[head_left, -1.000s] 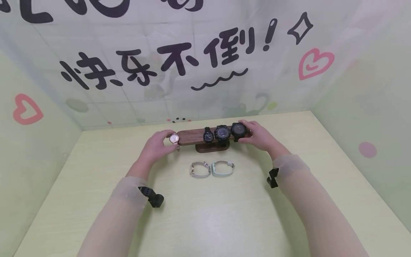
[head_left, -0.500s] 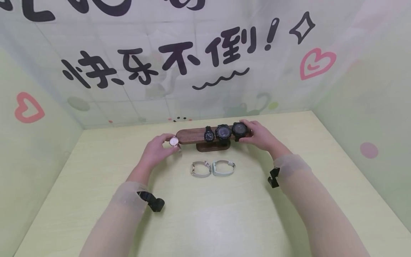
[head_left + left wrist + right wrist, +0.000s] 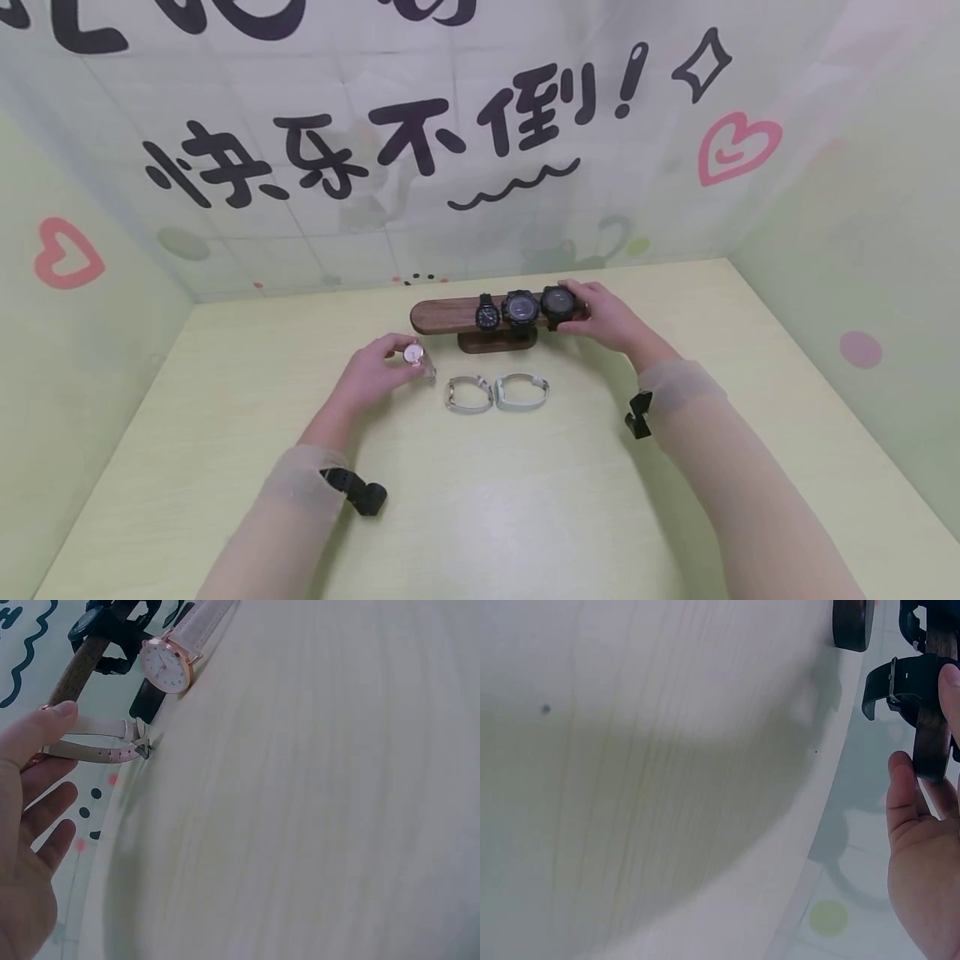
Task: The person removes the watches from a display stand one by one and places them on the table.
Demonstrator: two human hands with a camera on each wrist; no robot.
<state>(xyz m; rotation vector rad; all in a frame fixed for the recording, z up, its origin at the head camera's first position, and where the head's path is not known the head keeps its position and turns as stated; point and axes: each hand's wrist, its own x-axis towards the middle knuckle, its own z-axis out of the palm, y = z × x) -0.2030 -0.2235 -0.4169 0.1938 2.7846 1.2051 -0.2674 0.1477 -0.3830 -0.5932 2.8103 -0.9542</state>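
Note:
My left hand (image 3: 375, 373) pinches a small watch (image 3: 413, 354) with a white dial and rose-gold case, off the left end of the wooden watch stand (image 3: 444, 317). Its pale buckled strap (image 3: 101, 754) hangs beyond the thumb in the left wrist view. My right hand (image 3: 611, 318) holds the stand's right end, with finger and thumb against a large black watch (image 3: 557, 302). Another large black watch (image 3: 520, 308) and a smaller square black watch (image 3: 487, 316) sit beside it on the bar. In the right wrist view the thumb overlaps the black strap (image 3: 904, 681).
Two pale-strapped watches lie on the table in front of the stand: a rose-gold one (image 3: 451, 394) at left and a light-blue one (image 3: 522, 407) at right. The stand's oval base (image 3: 487, 342) rests on the table (image 3: 495, 517). A printed backdrop (image 3: 337, 258) rises behind.
My left hand has drawn the small watch away from the stand's left end, toward me and slightly right. The right hand stays at the stand's right end.

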